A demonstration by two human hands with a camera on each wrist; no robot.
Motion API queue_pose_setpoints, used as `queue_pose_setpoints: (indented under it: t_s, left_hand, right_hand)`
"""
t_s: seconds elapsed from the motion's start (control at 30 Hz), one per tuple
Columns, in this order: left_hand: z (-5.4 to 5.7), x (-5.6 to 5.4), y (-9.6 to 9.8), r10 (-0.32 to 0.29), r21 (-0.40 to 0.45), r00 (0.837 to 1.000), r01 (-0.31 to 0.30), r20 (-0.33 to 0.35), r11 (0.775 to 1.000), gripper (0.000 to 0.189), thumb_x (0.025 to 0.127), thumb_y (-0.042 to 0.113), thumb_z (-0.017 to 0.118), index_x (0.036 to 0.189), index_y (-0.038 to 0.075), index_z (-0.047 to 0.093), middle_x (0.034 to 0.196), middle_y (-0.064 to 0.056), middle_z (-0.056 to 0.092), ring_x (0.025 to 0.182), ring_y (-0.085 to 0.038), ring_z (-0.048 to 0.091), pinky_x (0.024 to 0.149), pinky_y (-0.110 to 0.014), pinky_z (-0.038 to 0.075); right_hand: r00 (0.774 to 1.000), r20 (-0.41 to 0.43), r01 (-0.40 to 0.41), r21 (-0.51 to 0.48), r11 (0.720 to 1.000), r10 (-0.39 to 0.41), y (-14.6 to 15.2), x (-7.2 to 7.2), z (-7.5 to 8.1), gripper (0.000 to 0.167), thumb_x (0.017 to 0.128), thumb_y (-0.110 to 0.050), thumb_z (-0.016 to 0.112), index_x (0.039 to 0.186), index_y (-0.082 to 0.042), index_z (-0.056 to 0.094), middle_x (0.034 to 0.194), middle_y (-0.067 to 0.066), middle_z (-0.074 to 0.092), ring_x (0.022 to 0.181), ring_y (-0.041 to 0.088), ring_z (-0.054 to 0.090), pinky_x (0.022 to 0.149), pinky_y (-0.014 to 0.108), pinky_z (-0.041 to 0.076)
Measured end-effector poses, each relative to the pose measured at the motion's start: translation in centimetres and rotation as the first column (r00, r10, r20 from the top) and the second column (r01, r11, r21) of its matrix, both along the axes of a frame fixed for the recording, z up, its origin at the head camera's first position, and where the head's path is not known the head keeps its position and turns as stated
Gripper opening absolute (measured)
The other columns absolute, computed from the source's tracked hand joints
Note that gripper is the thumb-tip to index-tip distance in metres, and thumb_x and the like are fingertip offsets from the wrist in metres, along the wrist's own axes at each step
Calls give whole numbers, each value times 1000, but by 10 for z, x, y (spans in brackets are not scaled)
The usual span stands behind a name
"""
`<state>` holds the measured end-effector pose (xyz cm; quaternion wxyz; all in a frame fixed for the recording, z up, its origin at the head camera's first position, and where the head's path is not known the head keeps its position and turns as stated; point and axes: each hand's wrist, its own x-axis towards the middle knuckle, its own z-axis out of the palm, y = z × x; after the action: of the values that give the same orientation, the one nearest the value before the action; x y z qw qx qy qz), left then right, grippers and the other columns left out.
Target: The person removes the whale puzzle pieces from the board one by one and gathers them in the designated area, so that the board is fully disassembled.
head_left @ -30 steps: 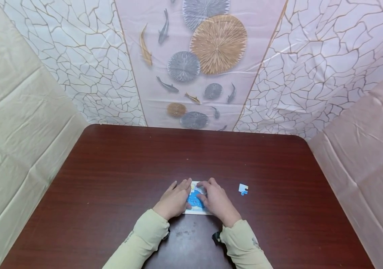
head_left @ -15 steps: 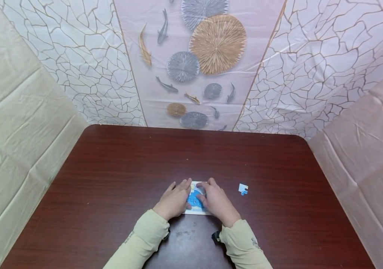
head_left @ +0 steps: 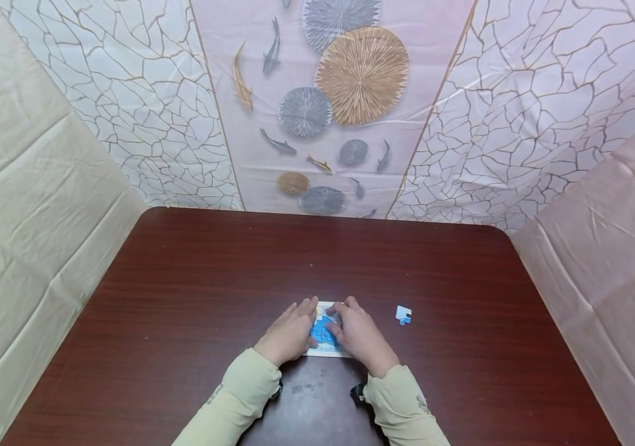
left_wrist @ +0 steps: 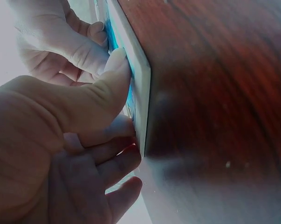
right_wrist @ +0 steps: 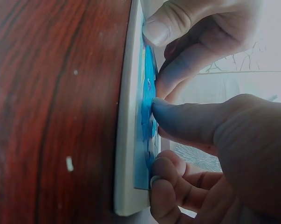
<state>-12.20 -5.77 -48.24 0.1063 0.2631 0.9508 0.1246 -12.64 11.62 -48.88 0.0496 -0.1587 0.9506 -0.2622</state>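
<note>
On the dark-red table (head_left: 194, 272), the unclenched left hand (head_left: 288, 331) and loosely arched, ungrasping right hand (head_left: 364, 337) touch a puzzle (head_left: 323, 332).

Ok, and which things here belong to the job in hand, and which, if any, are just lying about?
Likely part of the job:
puzzle
left hand and right hand, both touching it
loose piece, apart on the right

Probably just surroundings:
table underneath
patterned cloth behind
</note>
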Motion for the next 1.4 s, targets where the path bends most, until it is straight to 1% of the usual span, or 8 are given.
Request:
queue_pose_setpoints:
  t_s: [0.23, 0.47, 0.7, 0.8, 0.9, 1.07, 1.23, 1.4]
  left_hand:
    - [-1, 0, 0, 2, 9, 1000, -2, 10, 1000, 61, 87, 22, 73, 137, -4, 51, 154, -15, 33, 142, -29, 31, 114, -42, 31]
    - [-2, -1, 0, 12, 56, 999, -14, 36, 998, 60, 87, 18, 74, 137, -7, 51, 154, -18, 32, 142, -31, 30, 113, -42, 31]
    - [-1, 0, 1, 12, 47, 999, -14, 51, 999, 60, 88, 19, 72, 138, -6, 50, 154, -18, 31, 142, -31, 30, 113, -43, 31]
    - [0, 0, 1, 8, 38, 999, -10, 42, 999, 60, 89, 20, 72, 138, -6, 50, 154, -18, 32, 142, -31, 30, 113, -43, 31]
    - [1, 0, 1, -1, 15, 1000, 1, 8, 1000, 59, 88, 22, 73, 137, -5, 52, 153, -17, 34, 141, -31, 32, 114, -43, 29]
    - [1, -2, 0, -20, -30, 999, 19, -40, 999, 59, 87, 25, 74, 135, -4, 54, 152, -16, 37, 139, -30, 36, 115, -44, 28]
    - [0, -2, 0, -26, -17, 999, 26, -31, 1000, 60, 87, 24, 74, 136, -4, 53, 152, -17, 36, 139, -30, 35, 113, -43, 31]
    - [2, -2, 0, -24, -15, 999, 23, -33, 1000, 59, 87, 24, 74, 135, -3, 54, 152, -17, 37, 139, -30, 36, 112, -44, 33]
  right_hand:
    - [1000, 11, 17, 5, 1000, -17, -1, 0, 0, 25, 90, -18, 71, 113, -9, 66, 90, 3, 50, 66, 11, 49, 64, 29, 48]
    - [998, 37, 57, 5, 998, -57, -2, 1, 1, 41, 91, -20, 70, 126, -3, 57, 99, 6, 51, 69, 14, 53, 71, 34, 53]
    - [996, 42, 75, -13, 997, -74, -1, 1, -2, 41, 92, -17, 69, 128, -3, 56, 104, 8, 50, 68, 15, 53, 70, 34, 52]
    - [993, 59, 102, -31, 994, -100, -2, 2, -2, 42, 92, -16, 68, 131, -5, 54, 108, 9, 47, 71, 17, 56, 75, 36, 54]
    - [990, 72, 122, -39, 992, -119, -3, 2, -2, 43, 93, -17, 67, 133, -7, 53, 110, 8, 45, 73, 17, 58, 77, 36, 55]
    - [991, 84, 108, -36, 994, -105, -4, 1, -1, 42, 94, -16, 66, 133, -8, 55, 109, 8, 42, 65, 14, 53, 68, 31, 51]
    - [994, 74, 87, -26, 996, -85, -3, 1, 0, 35, 93, -16, 66, 128, -9, 60, 107, 6, 41, 57, 12, 49, 61, 28, 47]
    - [995, 78, 70, -7, 998, -69, -3, 0, 2, 30, 94, -17, 65, 123, -10, 62, 106, 6, 41, 52, 12, 47, 57, 27, 45]
